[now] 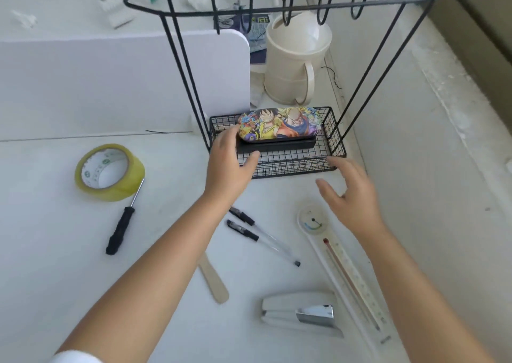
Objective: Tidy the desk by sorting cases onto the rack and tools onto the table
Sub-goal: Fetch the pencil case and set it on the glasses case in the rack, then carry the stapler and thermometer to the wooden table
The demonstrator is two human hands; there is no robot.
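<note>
A colourful cartoon-printed case [279,124] lies on top of a black case [277,146] inside the basket of the black wire rack [293,166]. My left hand [230,163] rests at the basket's front left corner, fingertips touching the left end of the cases, not gripping. My right hand [352,193] hovers open just in front of the basket's right corner, holding nothing. On the table lie a roll of yellow tape [109,173], a black screwdriver [123,224], two black pens [257,235], a wooden stick [214,279], a white stapler [302,314] and a long thermometer [340,268].
A cream jug [293,60] stands behind the rack. A white divider panel [122,80] rises at the back left. The rack's top rail carries hooks [288,16]. A window ledge runs along the right side.
</note>
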